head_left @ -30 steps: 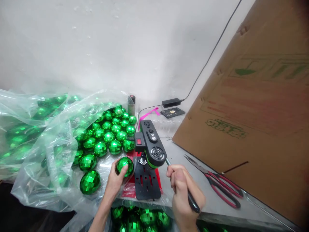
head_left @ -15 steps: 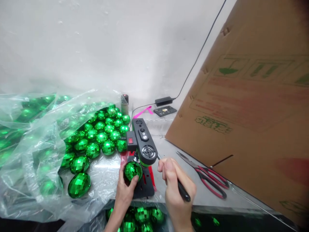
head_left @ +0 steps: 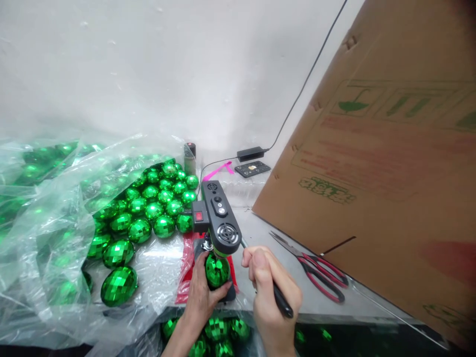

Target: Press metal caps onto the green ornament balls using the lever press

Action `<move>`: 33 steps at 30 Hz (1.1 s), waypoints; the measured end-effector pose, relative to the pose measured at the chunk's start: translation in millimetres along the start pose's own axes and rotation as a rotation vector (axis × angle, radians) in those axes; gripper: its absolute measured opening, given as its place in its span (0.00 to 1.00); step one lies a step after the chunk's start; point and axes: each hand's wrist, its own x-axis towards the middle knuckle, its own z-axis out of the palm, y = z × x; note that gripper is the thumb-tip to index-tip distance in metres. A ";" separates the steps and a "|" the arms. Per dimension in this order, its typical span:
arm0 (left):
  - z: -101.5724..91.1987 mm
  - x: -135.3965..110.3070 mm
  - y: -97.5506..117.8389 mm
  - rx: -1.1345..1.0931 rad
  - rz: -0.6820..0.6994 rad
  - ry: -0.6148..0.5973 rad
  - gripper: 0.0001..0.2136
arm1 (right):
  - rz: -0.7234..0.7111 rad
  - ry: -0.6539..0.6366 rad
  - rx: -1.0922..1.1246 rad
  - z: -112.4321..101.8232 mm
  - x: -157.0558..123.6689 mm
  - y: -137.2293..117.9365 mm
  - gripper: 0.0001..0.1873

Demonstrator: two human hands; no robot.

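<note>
My left hand [head_left: 203, 297] is closed round a green faceted ball [head_left: 216, 270] and holds it on the black base plate, right under the head of a small black bench machine [head_left: 219, 223] with a red switch. My right hand [head_left: 269, 290] is wrapped round the machine's black-tipped lever handle [head_left: 281, 301], to the right of the machine. A red sheet [head_left: 185, 277] lies under the base plate.
Several green faceted balls [head_left: 156, 208] spill from a clear plastic bag [head_left: 44, 238] on the left; more lie in a bin [head_left: 219, 332] below the table edge. Red-handled scissors [head_left: 320, 277] lie to the right. A big cardboard sheet [head_left: 386, 163] leans at right. A power adapter [head_left: 251, 152] and cable sit at the back.
My left hand carried the green ball from the left of the machine onto the base plate under its head. My right hand stayed on the lever.
</note>
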 end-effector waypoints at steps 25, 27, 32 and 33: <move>-13.9 9.3 -3.3 -0.011 -0.055 -0.116 0.41 | 0.065 0.044 -0.028 3.9 6.8 -5.5 0.26; -12.8 9.1 -2.4 0.009 -0.045 -0.122 0.41 | 0.067 0.051 -0.029 4.9 8.0 -6.2 0.26; -9.6 11.3 5.7 0.038 -0.027 -0.090 0.39 | 0.052 0.045 -0.028 3.3 9.7 -7.1 0.27; -9.1 12.0 6.8 0.034 -0.021 -0.089 0.40 | 0.046 0.046 -0.031 2.5 9.4 -7.0 0.27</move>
